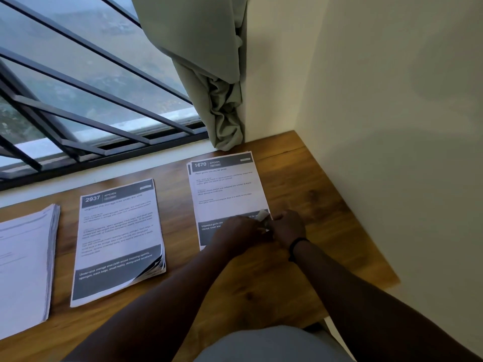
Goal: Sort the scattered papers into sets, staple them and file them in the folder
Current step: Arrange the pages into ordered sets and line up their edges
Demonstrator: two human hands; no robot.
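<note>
A paper set headed "1670" (226, 194) lies at the right of the wooden table (300, 178). My two hands meet over its lower right corner. My left hand (239, 232) covers the corner with fingers curled on the sheets. My right hand (288, 226), with a dark band on its wrist, grips a small pale stapler (262, 215) whose tip pokes up between the hands. A set headed "2937" (119, 239) lies in the middle, its lower right corner curling up. A third, thicker stack (24, 267) sits at the left edge. No folder is in view.
A barred window (78, 100) runs along the table's far side, with a bunched grey curtain (222, 87) in the corner. A cream wall (392, 126) bounds the table on the right. The table's front right edge ends near my right forearm.
</note>
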